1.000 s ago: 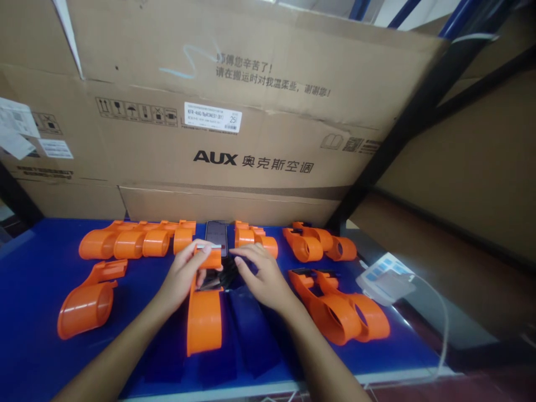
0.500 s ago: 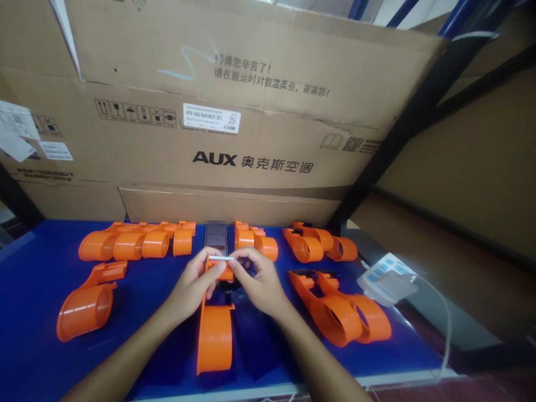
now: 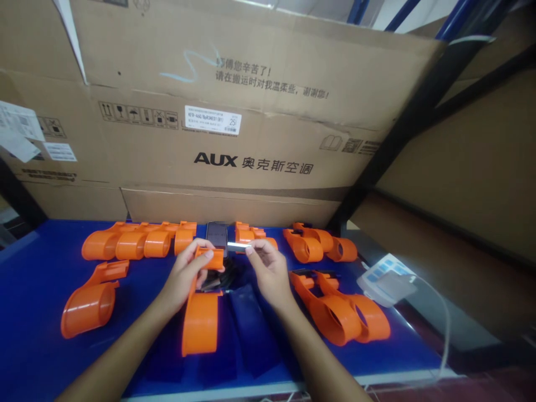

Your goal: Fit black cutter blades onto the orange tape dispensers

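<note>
My left hand (image 3: pixel 184 279) grips the narrow end of an orange tape dispenser (image 3: pixel 201 324), thumb on top. The dispenser's round hub hangs toward me, above the blue tabletop. In my right hand (image 3: pixel 268 273), a thin pale metal blade strip (image 3: pixel 238 246) is pinched between thumb and fingers. The strip points left and is apart from the dispenser's end. Below and between my hands lies a heap of small black pieces (image 3: pixel 228 273), partly covered by the left hand and dispenser.
More orange dispensers stand in a back-left row (image 3: pixel 129 245), with one (image 3: pixel 90 307) nearer left. Others (image 3: pixel 343 318) with black ends lie at right. A phone (image 3: pixel 216 231) rests at the back before a large carton (image 3: pixel 251 134). A white box with a cable (image 3: pixel 389 279) sits at the right edge.
The blade strip, held across the dispenser's end by both hands before, is now away from it in my right hand. My left hand and the dispenser have shifted left.
</note>
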`<action>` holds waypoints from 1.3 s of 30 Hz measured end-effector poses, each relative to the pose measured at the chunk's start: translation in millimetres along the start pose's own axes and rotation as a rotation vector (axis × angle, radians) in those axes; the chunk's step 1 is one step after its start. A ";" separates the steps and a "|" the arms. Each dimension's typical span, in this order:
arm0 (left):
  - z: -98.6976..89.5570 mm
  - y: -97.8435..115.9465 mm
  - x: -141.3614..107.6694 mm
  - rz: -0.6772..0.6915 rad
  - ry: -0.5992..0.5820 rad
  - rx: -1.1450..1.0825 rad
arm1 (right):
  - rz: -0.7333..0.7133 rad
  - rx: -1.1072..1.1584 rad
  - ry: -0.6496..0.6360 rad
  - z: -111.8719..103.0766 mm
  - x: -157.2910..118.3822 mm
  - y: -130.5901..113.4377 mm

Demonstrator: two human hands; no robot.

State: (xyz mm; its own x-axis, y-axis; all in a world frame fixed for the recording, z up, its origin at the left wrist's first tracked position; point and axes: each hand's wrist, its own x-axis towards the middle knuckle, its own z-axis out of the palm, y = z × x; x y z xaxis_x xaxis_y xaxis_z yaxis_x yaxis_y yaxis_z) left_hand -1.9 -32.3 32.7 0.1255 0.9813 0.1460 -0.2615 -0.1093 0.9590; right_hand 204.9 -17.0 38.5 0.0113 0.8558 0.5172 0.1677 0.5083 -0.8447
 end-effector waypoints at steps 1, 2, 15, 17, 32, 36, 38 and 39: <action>-2.8 2.5 1.2 -0.005 0.006 -0.051 | -0.006 0.001 0.024 -2.9 1.8 1.7; -5.6 5.1 2.4 -0.011 0.011 -0.109 | -0.021 -0.018 0.042 -5.6 3.2 2.8; -19.0 17.2 6.5 -0.073 0.258 -0.494 | -0.365 -0.633 -0.525 8.1 -11.5 -2.0; -16.8 18.0 7.0 -0.096 0.260 -0.491 | -0.357 -0.592 -0.488 5.9 -11.0 -4.1; 2.3 4.3 6.6 0.157 0.426 -0.193 | -0.259 -0.132 -0.653 2.6 -20.3 -20.7; -0.1 1.1 8.7 0.244 0.509 -0.177 | -0.269 -0.143 -0.457 1.3 -18.7 -17.5; -2.9 -1.3 10.3 0.251 0.531 -0.174 | -0.306 -0.194 -0.451 1.3 -19.2 -17.4; -4.1 -2.4 10.9 0.247 0.531 -0.174 | -0.328 -0.222 -0.460 1.7 -19.8 -17.2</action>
State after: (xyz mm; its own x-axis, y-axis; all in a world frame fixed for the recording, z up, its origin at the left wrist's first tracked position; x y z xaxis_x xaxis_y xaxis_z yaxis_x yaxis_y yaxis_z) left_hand -3.9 -20.6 31.1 -0.4418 0.8799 0.1750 -0.3801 -0.3603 0.8519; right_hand 200.0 -42.5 42.5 -0.4947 0.6371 0.5910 0.2928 0.7625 -0.5769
